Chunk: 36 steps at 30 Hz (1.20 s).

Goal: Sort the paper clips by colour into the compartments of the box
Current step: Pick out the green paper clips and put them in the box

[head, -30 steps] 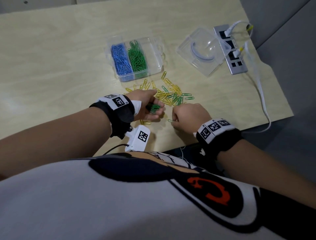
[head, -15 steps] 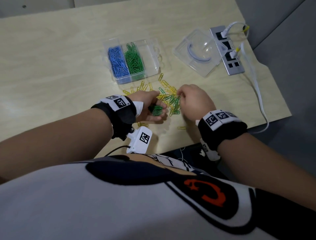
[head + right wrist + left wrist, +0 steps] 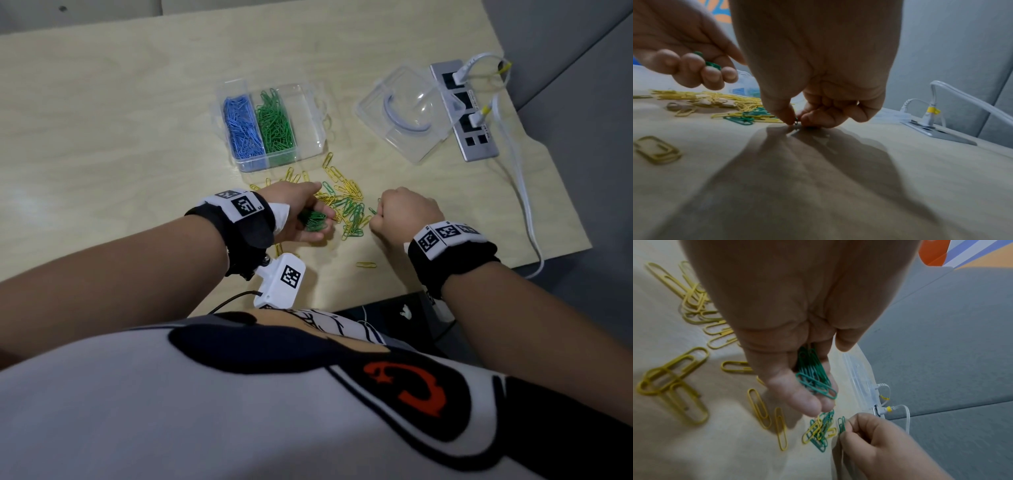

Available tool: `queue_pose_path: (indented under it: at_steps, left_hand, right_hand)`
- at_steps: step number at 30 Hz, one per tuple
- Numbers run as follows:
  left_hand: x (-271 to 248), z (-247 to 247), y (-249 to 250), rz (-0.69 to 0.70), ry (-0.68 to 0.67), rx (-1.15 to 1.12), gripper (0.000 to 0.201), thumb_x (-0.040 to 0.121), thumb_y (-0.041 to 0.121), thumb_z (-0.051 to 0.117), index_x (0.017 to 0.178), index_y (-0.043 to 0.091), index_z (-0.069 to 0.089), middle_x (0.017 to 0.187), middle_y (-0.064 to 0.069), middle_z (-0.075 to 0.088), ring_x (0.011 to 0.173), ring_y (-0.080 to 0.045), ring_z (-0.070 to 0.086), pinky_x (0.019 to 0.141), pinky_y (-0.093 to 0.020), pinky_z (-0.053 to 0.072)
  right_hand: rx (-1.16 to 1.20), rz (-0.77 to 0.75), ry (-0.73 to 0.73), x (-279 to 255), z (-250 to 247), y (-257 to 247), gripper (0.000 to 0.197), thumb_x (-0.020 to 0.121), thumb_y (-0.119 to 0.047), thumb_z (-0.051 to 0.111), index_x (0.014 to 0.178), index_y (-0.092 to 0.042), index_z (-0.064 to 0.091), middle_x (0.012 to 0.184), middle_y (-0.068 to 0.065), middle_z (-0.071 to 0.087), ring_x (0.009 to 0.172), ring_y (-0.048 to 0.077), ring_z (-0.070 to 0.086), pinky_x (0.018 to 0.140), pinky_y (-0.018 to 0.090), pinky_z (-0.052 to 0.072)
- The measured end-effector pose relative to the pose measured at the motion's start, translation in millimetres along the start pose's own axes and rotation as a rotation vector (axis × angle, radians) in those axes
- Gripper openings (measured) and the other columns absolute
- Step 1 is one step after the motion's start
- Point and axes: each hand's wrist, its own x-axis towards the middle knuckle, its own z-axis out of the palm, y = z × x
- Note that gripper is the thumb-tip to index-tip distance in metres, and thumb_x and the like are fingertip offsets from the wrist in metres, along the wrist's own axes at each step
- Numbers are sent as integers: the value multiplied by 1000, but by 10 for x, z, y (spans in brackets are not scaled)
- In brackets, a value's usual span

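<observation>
One green clip (image 3: 841,424) stands pinched in the right hand (image 3: 404,216); the left hand (image 3: 301,212), cupping green clips (image 3: 816,378), waits just beside it (box (image 3: 270,125) beyond).

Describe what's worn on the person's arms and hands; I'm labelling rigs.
Both forearms are bare, no sleeves or gloves. Each wrist carries a black band with white square-coded marker tags. Under the left wrist hangs a white camera box bearing another tag, with a black cable.

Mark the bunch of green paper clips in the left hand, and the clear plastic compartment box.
bunch of green paper clips (image 3: 815,378), left wrist view, middle of bunch.
clear plastic compartment box (image 3: 306,116), head view, empty compartment's floor.
</observation>
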Motion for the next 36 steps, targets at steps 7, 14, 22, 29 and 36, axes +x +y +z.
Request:
queue_pose_path:
  at_steps: [7,14,22,29,36]
  left_hand:
    - [32,93,35,5,29,-17,52,102,41,31,83,2,59,74,-16,60,63,-24,60,60,-28,56]
    - [48,120,33,-2,36,-17,52,101,44,33,79,5,60,70,-11,59,50,-19,61,55,-25,55]
    - [-9,126,8,14,33,-14,50,101,42,33,78,6,59,70,-11,59,51,-17,60,59,-25,55]
    - [-34,121,18,21,55,-34,50,102,41,32,79,5,58,72,-11,57,57,-19,56,54,-23,54]
    - [-5,143,22,18,79,-42,50,102,40,32,78,4,58,72,-10,56,59,-19,56,57,-25,53]
  right_hand:
    - [567,-198,80,-177,-159,-189,3,80,-25,65,80,-27,67,77,-7,67,72,10,62,71,32,54]
    - [381,53,207,-66,-128,-70,32,89,-34,58,106,-7,62,110,12,58,93,27,57,77,29,41]
    - [249,-26,133,-63,35,-191,31,88,-33,62,107,-9,63,111,13,54,98,31,56,80,34,44]
    - [248,1,153,-22,13,-155,19,93,-18,50,100,-7,65,106,16,61,96,33,57,71,30,36]
    - [234,-18,123,-3,21,-100,25,90,-26,61,108,-9,65,110,14,59,101,30,56,81,33,44]
